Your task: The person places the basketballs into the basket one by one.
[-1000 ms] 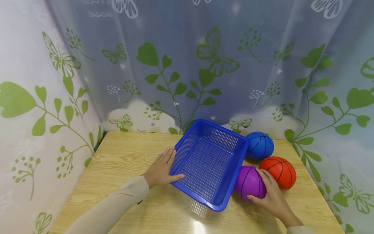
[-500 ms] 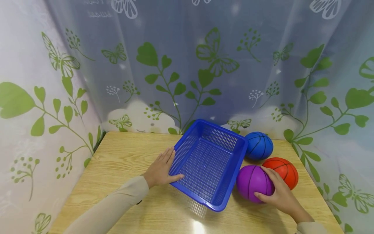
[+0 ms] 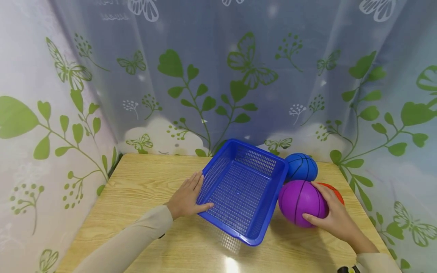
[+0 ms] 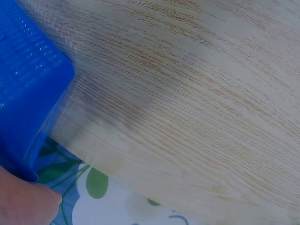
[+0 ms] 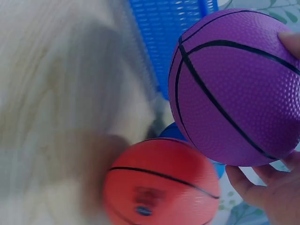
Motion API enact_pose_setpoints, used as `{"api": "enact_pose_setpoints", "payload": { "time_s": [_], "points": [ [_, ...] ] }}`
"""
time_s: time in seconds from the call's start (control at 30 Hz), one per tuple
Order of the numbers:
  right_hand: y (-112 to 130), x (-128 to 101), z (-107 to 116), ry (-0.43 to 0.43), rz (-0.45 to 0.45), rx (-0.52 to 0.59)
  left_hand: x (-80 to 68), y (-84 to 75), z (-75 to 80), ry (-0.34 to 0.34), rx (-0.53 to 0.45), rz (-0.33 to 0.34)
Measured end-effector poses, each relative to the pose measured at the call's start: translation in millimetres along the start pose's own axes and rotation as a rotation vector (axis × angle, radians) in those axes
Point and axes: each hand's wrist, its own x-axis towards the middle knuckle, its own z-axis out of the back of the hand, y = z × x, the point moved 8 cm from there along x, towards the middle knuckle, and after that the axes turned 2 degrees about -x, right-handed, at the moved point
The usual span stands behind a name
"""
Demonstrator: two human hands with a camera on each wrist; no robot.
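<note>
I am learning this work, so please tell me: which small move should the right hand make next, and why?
Perhaps lift the purple ball over the basket: the right hand grips it close by, no ball lies inside, and the left hand touches the basket's opposite side.

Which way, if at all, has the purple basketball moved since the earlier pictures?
Yes: against the blue plastic basket in the head view, the purple basketball, gripped by the right hand, has shifted rightward and up the picture.
</note>
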Motion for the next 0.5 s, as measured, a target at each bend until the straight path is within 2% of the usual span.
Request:
{"api": "enact_pose_setpoints", "payload": {
  "time_s": [0.23, 0.5],
  "points": [
    [27, 23, 7, -0.030, 0.074, -0.010, -0.7, 0.4, 1.7, -0.030, 0.004, -0.008],
    [45, 55, -7, -0.039, 0.064, 0.019, -0.2, 0.5, 0.2, -0.028, 0.002, -0.009]
  ]
}}
